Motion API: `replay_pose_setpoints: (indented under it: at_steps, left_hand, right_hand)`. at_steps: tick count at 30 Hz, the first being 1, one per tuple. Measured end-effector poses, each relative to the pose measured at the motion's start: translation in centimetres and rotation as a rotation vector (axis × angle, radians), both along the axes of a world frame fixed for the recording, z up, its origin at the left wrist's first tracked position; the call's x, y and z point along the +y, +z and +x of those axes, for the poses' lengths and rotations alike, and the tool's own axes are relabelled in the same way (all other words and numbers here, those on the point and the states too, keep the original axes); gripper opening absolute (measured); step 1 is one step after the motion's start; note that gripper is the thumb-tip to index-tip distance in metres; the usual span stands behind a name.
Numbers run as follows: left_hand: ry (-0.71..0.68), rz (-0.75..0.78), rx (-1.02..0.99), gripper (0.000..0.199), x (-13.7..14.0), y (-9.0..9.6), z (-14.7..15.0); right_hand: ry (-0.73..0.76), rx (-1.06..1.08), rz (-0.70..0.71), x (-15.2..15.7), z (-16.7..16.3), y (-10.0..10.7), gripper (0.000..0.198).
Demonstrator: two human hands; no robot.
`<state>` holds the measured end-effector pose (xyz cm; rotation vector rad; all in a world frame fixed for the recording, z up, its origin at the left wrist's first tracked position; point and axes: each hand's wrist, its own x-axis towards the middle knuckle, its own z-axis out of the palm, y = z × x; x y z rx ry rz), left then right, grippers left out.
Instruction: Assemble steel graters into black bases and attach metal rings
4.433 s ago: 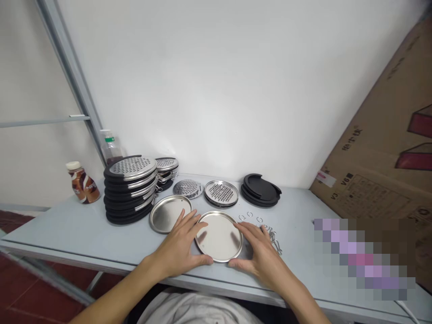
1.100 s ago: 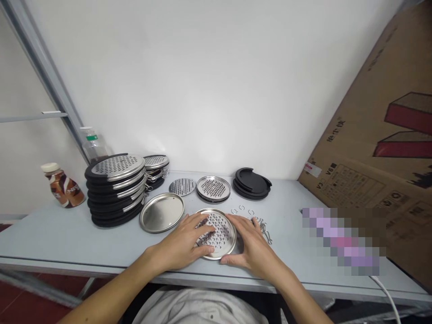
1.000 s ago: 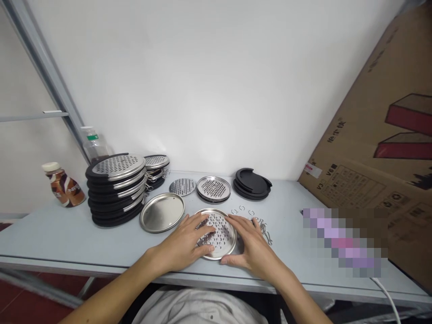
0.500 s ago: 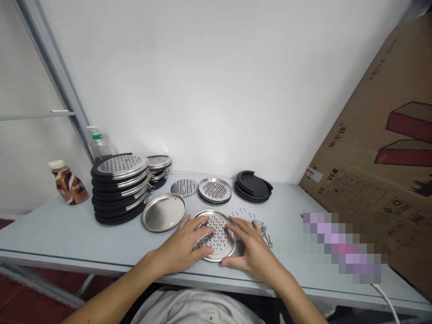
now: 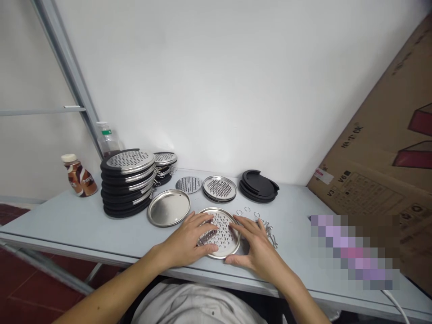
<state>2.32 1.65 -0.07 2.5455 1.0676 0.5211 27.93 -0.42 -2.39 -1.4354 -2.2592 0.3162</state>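
Observation:
A round metal grater plate (image 5: 222,234) with raised teeth lies flat near the table's front edge. My left hand (image 5: 189,238) rests over its left side, fingers spread and touching the plate. On the opposite side my right hand (image 5: 254,240) has its fingers apart, with fingertips at the right rim and the thumb by the lower rim. To the left lies a plain shallow metal lid (image 5: 169,208). Behind the plate are a stack of toothed grater discs (image 5: 220,188) and a flat slotted disc (image 5: 189,184). Small metal rings and clips (image 5: 270,234) lie beside my right hand.
A tall stack of black-rimmed graters (image 5: 128,184) stands at the left, a smaller stack (image 5: 165,162) behind it. Black holders (image 5: 259,185) lie at the back. A coffee bottle (image 5: 79,176) and clear bottle (image 5: 108,139) stand far left; a large carton (image 5: 371,166) leans at right.
The camera view has turned slightly, so the tabletop things sit a little further right in the picture. Both hands keep their places around the grater plate.

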Motion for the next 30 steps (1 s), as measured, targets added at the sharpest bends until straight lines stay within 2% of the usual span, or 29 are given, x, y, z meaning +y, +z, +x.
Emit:
replay_pose_setpoints:
  at_steps: [4, 9, 12, 14, 17, 20, 27, 30]
  left_hand:
    - [0.005, -0.002, -0.014, 0.045, 0.0, 0.1, 0.0]
    - [0.008, -0.011, -0.015, 0.046, -0.1, 0.2, 0.0]
    - [0.011, 0.001, -0.023, 0.049, -0.1, 0.1, -0.1]
    - [0.023, -0.001, -0.033, 0.058, -0.1, 0.0, -0.2]
    - [0.058, -0.038, -0.014, 0.074, -0.2, -0.3, -0.5]
    - [0.103, -0.072, 0.015, 0.082, -0.4, -0.4, -0.8]
    - [0.105, -0.074, -0.001, 0.081, -0.5, -0.7, -0.9]
    - [0.097, -0.064, -0.004, 0.084, -0.4, -0.8, -1.0]
  right_hand:
    - [-0.018, 0.056, -0.004, 0.2, 0.0, 0.2, 0.082]
    - [-0.143, 0.147, 0.066, 2.1, -1.0, 2.1, 0.048]
    - [-0.075, 0.098, 0.065, 4.0, -2.0, 3.6, 0.041]
    - [-0.126, 0.010, 0.074, 5.1, -2.5, 4.1, 0.043]
    - [-0.249, -0.090, 0.093, 6.6, -2.8, 4.0, 0.047]
    - [-0.306, -0.102, 0.101, 7.9, -2.7, 3.5, 0.050]
    - [-0.347, -0.050, 0.086, 10.4, -2.5, 2.5, 0.022]
    - [-0.357, 0.003, 0.111, 10.7, -2.5, 2.1, 0.018]
